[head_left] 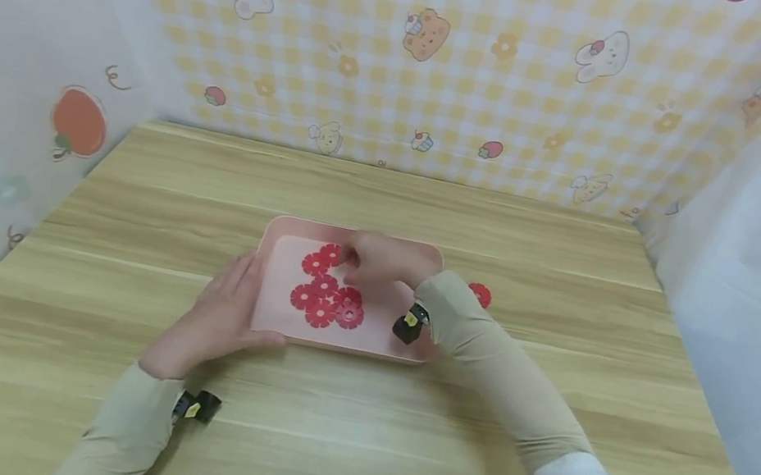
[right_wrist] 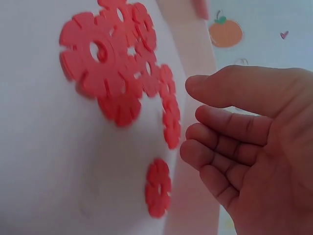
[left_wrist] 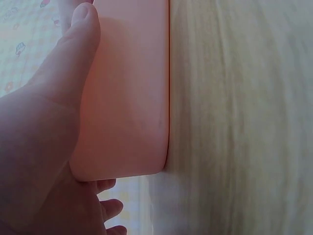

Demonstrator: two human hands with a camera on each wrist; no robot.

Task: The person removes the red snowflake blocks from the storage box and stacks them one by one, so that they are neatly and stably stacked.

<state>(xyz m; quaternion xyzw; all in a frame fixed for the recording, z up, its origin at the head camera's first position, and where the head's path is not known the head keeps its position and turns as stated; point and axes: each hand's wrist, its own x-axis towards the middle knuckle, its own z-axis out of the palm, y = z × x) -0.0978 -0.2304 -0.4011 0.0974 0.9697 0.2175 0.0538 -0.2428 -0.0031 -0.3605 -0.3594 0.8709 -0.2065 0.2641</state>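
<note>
A shallow pink tray (head_left: 284, 255) lies on the table, holding several red flower-shaped plastic discs (head_left: 319, 313) clustered towards its left half. My left hand (head_left: 226, 313) rests against the tray's left front corner, its thumb along the front wall and its fingers along the left side. In the left wrist view the thumb lies straight across the pink wall (left_wrist: 129, 98). Over the tray's back part is my right hand (head_left: 380, 258), loosely bent with nothing between thumb and fingers. One disc (right_wrist: 158, 188) lies apart from the cluster (right_wrist: 98, 54), near the right fingertips in the right wrist view.
Another red disc (head_left: 479, 294) lies on the wood-grain table (head_left: 350, 432) just right of the tray, beside the right sleeve. A yellow checked cloth (head_left: 447, 99) stands behind the table, with pale sheets on both sides.
</note>
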